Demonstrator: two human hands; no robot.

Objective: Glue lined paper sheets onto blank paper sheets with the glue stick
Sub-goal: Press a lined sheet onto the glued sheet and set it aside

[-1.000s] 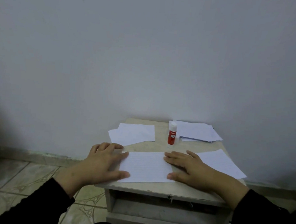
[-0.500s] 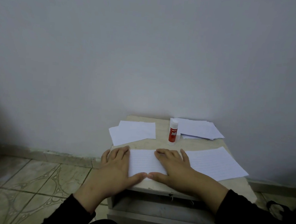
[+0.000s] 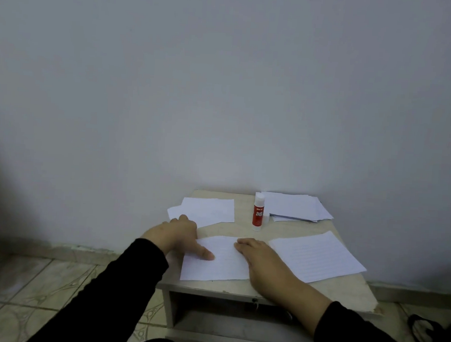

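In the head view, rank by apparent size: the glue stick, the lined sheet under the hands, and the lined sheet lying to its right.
1. Right lined sheet, though only partly comparable.
2. Lined sheet under the hands, partly covered, so the top two are close.
3. Glue stick, clearly smallest.

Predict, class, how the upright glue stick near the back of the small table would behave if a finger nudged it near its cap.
The glue stick stands upright on a narrow base and is tall for its width, so it would probably tip rather than slide. Its round body suggests it would then roll on the table. It looks small and plastic, so likely light.
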